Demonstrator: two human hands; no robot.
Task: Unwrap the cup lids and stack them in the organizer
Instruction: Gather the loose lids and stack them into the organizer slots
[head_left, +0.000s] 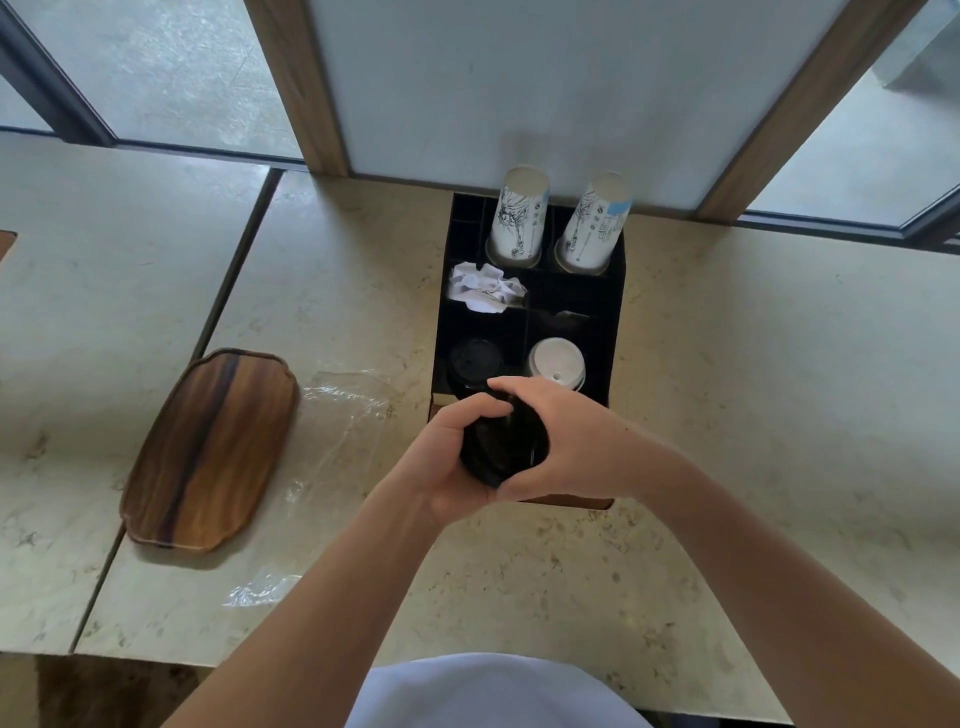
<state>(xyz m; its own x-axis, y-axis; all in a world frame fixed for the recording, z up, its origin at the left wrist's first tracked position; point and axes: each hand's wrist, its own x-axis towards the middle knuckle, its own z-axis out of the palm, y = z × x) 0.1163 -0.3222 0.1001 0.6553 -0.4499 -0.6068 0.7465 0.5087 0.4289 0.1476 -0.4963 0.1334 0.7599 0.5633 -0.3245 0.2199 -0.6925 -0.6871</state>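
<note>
A stack of black cup lids (501, 447) is held between both hands just above the near edge of the black organizer (613, 322). My left hand (441, 457) curls round the stack's left side and my right hand (566, 441) wraps over its top and right side. In the organizer's near left compartment sits a stack of black lids (474, 358). The near right compartment holds white lids (557, 362). A clear plastic wrapper (343, 415) lies flat on the counter to the left of the organizer.
Two stacks of upside-down paper cups (519, 218) stand in the organizer's far compartments, with crumpled white napkins (483, 288) in a middle one. A wooden tray (213, 447) lies at the left. A wall panel and windows rise behind the counter.
</note>
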